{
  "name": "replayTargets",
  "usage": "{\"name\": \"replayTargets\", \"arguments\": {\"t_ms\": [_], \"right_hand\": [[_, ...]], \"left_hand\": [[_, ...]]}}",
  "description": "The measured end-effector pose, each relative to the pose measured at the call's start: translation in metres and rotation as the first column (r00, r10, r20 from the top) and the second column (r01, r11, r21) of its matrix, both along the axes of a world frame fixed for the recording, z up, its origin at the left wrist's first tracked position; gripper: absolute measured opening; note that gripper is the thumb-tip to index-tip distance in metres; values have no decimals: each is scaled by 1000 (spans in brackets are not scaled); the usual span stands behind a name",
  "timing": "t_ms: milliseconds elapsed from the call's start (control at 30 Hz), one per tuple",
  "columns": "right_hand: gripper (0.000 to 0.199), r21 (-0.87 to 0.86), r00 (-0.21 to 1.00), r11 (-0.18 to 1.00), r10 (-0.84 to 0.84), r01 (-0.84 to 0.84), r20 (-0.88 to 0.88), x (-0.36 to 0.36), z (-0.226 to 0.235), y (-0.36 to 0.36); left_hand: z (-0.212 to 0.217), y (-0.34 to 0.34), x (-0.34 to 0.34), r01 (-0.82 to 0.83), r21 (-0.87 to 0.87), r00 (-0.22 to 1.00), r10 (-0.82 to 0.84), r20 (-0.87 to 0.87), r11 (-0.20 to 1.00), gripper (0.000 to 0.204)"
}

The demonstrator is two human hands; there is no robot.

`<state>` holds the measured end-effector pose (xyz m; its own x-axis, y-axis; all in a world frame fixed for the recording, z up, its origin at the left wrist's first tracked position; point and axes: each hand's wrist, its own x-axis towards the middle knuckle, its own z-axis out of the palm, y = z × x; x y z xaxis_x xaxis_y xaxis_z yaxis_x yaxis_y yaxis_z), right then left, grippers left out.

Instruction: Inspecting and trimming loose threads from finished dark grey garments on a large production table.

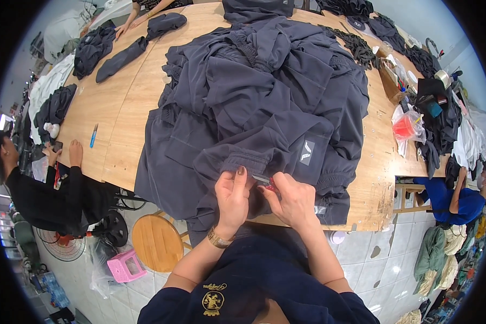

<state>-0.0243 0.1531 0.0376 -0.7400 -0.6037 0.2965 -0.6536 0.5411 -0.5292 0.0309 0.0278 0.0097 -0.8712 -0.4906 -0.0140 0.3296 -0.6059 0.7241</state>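
Note:
A large heap of dark grey garments (264, 97) with gathered elastic edges is spread over the table in front of me. My left hand (233, 200) is closed on the near garment's gathered elastic band (245, 161), with the thumb pointing up along the cloth. In my right hand (292, 201) is a small pair of red-handled snips (270, 184). Their metal blades point left, close to the left fingers and the band. Whether the blades touch a thread is too small to see. A pale logo patch (306, 153) shows on the cloth to the right.
The wooden table (113, 129) carries a blue pen-like tool (94, 135) at left and a cup of red drink (406, 127) at right. A co-worker (43, 189) sits at the left, another (459, 202) at the right. A round wooden stool (157, 243) stands by the near edge.

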Motion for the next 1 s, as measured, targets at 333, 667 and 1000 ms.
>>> {"name": "replayTargets", "arguments": {"t_ms": [333, 667, 1000], "right_hand": [[26, -40, 1000, 999, 16, -17, -19, -1, -3, -1], [23, -480, 821, 834, 60, 271, 567, 5, -3, -10], [8, -575, 464, 637, 357, 514, 811, 0, -3, -14]], "left_hand": [[-3, 0, 1, 7, 9, 1000, -7, 9, 1000, 21], [2, 8, -2, -68, 29, 996, 66, 66, 997, 21], [-2, 15, 0, -79, -85, 991, 87, 96, 993, 19]]}}
